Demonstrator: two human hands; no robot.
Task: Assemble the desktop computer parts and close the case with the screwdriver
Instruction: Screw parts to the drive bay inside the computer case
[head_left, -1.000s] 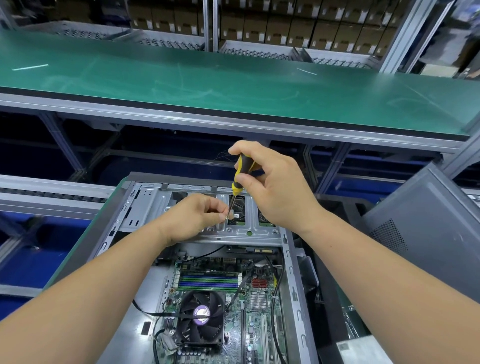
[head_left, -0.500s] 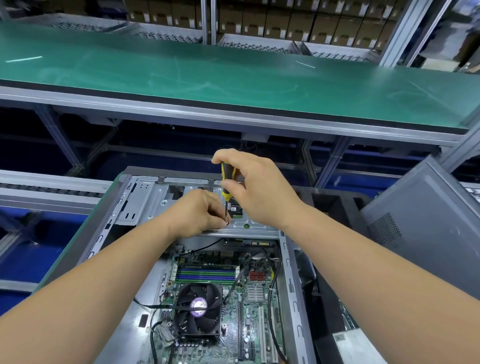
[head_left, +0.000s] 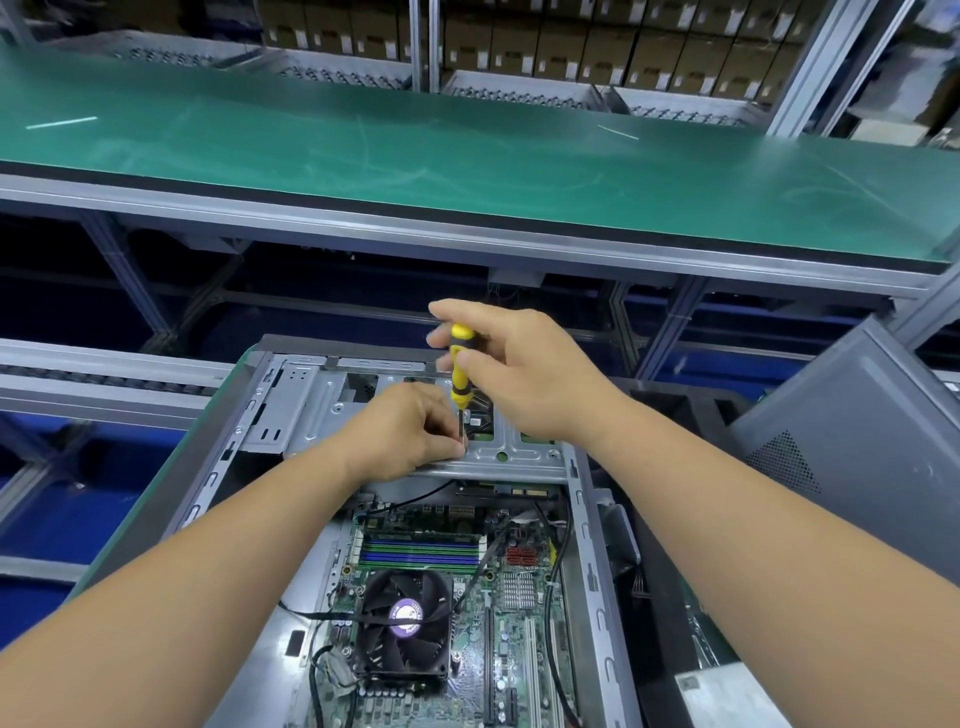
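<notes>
Right hand: the right hand is holding the screwdriver upright by its yellow and black handle, thumb and fingers curled round it; some fingers are blurred.
Left hand: the left hand is pinching something small at the foot of the screwdriver's shaft, fingertips pressed together; what it is pinching is too small to tell.
Screwdriver tip: it is pointing down onto the metal bracket that is spanning the far end of the computer case.
Case: it is lying open on its side at the bench edge, its inside facing up.
Circuit board: the circuit board is lying inside the case, nearer than the bracket, with green and blue memory slots running across it.
Fan: the black fan is sitting on the board with a purple round label; its writing is too small to read.
Side panel: the grey side panel is leaning tilted to the right of the case.
Upper shelf: a green mat is covering it; brown boxes are standing in rows behind, their labels unreadable.
</notes>
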